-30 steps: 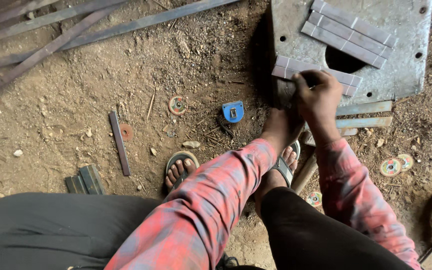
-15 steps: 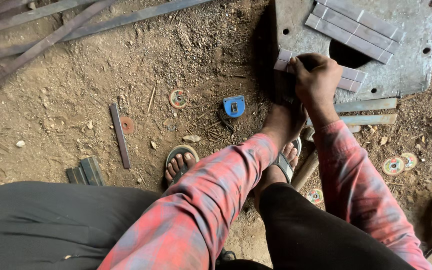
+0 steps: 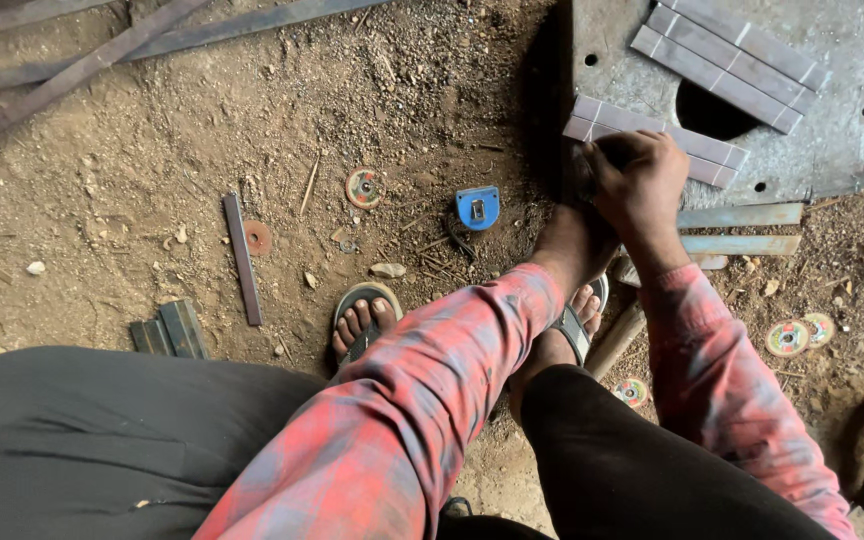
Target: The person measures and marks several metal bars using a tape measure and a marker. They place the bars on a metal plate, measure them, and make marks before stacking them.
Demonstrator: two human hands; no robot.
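Right hand (image 3: 640, 180) grip closed on flat metal strip (image 3: 652, 140), long axis slanting down-right, left hand (image 3: 574, 235) hidden beneath

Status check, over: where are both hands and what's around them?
Right hand and left hand both clamped on metal strips at steel plate edge. Blue tape measure on dirt, apart.

blue tape measure (image 3: 477, 206) on dirt floor (image 3: 132, 170), near centre | worn cutting discs: (image 3: 363, 186) at 11 o'clock of tape, (image 3: 786, 338) and (image 3: 818, 326) far out at 4 o'clock | long steel bars (image 3: 102, 45) at 10 o'clock | short flat bar (image 3: 243, 257) at 9 o'clock | small stone (image 3: 387, 270) just below tape
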